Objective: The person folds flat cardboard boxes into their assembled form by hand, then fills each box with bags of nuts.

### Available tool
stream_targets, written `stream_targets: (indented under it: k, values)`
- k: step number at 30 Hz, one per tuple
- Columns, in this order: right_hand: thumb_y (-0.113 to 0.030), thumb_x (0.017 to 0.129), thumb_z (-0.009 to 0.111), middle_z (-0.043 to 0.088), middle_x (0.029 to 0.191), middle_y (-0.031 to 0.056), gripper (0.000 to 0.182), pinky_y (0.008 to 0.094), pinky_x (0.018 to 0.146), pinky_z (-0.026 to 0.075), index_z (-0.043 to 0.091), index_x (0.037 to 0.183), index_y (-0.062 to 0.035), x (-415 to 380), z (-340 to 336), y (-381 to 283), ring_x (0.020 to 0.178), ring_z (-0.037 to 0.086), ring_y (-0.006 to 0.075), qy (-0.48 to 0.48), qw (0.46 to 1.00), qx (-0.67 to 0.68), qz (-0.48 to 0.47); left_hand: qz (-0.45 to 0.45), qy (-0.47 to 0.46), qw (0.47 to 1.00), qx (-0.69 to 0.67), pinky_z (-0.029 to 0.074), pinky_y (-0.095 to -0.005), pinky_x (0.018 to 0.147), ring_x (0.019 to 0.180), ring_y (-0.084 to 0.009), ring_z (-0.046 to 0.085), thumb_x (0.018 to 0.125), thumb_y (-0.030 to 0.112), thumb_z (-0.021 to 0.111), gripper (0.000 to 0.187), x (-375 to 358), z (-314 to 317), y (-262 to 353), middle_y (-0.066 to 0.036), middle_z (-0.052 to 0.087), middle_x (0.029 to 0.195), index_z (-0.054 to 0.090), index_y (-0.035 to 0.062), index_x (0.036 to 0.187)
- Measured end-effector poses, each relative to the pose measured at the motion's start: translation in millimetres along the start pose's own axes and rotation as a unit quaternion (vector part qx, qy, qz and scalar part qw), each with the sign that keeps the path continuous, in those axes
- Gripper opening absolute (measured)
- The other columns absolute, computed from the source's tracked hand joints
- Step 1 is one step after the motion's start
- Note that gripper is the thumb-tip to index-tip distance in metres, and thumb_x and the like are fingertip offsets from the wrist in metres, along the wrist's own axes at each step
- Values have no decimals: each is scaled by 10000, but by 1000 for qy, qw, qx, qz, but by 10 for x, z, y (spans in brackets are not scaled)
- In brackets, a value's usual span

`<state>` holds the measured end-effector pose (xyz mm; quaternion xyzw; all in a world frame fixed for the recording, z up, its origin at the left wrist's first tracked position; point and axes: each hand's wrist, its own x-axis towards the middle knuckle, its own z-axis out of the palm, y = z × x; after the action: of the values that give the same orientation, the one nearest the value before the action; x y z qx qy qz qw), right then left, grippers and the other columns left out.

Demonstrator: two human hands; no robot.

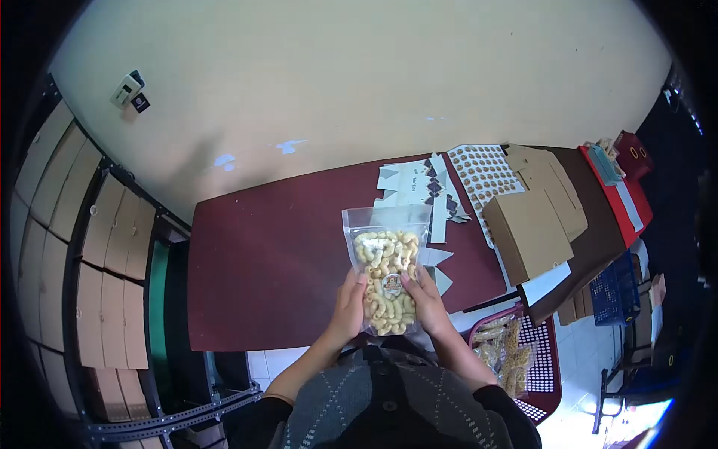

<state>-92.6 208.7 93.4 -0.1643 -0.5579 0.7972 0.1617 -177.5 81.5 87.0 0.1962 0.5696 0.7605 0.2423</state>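
Thumbs in front and fingers behind, the left hand and the right hand are clamping the side edges of a clear plastic pouch of pale curved nuts, probably cashews, a grip that is keeping it upright and its round label uncovered at the lower centre of the frame. The nuts are filling the pouch below its flat, empty top. Behind, a maroon tabletop is bearing white printed cut-outs; at lower right, a pink perforated plastic basket is holding more filled clear packets.

Clear glossy plastic pouch; smooth matt maroon tabletop.
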Motion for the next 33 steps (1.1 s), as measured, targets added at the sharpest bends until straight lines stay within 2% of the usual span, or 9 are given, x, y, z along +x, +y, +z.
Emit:
stream_targets:
  k: [7, 12, 19, 21, 22, 25, 28, 31, 33]
  values:
    - [-145, 885, 624, 568, 1158, 124, 445, 283, 890, 433, 436, 1247, 33, 102, 53, -210, 1027, 541, 141, -9, 992, -102, -69, 20, -5, 988, 154, 421, -294, 909, 1053, -144, 531, 963, 193, 487, 386, 78, 155, 134, -110, 558, 1158, 402, -22, 1272]
    - [-192, 890, 622, 562, 1177, 130, 499, 294, 933, 404, 414, 1287, 28, 148, -81, -211, 1071, 523, 148, 54, 998, 10, 15, 36, 11, 997, 71, 458, -317, 838, 972, -173, 590, 968, 267, 481, 384, 162, 200, 49, -150, 615, 1071, 438, -33, 1204]
    - [-185, 837, 689, 545, 1196, 153, 569, 298, 960, 388, 414, 1267, 66, 310, -207, -267, 1103, 512, 174, 27, 990, -116, -78, 23, -82, 984, 158, 473, -205, 687, 892, -86, 565, 932, 190, 549, 502, 309, 296, 58, -103, 571, 1055, 309, 16, 1337]
    - [-178, 842, 681, 549, 1183, 151, 552, 295, 954, 393, 418, 1264, 62, 350, -226, -345, 1093, 516, 175, 38, 989, -113, -89, 70, -136, 973, 170, 480, -216, 710, 928, -97, 553, 871, 106, 608, 593, 370, 299, -6, -108, 541, 1105, 277, 17, 1355]
    - [-170, 844, 676, 549, 1179, 154, 539, 295, 951, 395, 423, 1259, 63, 393, -252, -336, 1091, 515, 174, 45, 994, -47, -82, 65, -154, 970, 176, 442, -320, 907, 1089, -187, 527, 832, 122, 654, 599, 352, 364, 139, -161, 499, 1213, 308, -37, 1294]
    - [-148, 844, 668, 537, 1184, 151, 541, 297, 949, 400, 405, 1272, 53, 430, -287, -438, 1089, 511, 169, 38, 997, 17, -63, 83, -191, 966, 155, 435, -328, 925, 1112, -195, 511, 831, 127, 657, 646, 457, 312, 10, -169, 484, 1226, 268, -44, 1317]
    - [-113, 801, 705, 516, 1205, 135, 655, 316, 965, 395, 324, 1310, 42, 458, -314, -452, 1106, 504, 178, -13, 985, -132, -110, 35, -166, 979, 110, 434, -332, 934, 1120, -200, 507, 818, 125, 666, 684, 529, 317, 30, -172, 484, 1224, 246, -49, 1330]
    - [-98, 783, 720, 508, 1214, 138, 686, 323, 956, 405, 304, 1313, 32, 538, -346, -446, 1107, 508, 185, -20, 988, -90, -120, 10, -180, 979, 93, 422, -337, 949, 1144, -198, 484, 809, 104, 667, 728, 532, 279, 43, -163, 460, 1251, 209, -27, 1359]
    - [-111, 803, 704, 561, 1151, 122, 540, 297, 908, 432, 429, 1244, 34, 546, -348, -489, 1050, 539, 159, 37, 991, -47, -123, 35, -234, 963, 131, 403, -343, 971, 1174, -188, 449, 805, 66, 659, 786, 506, 243, 42, -144, 426, 1282, 153, 15, 1404]
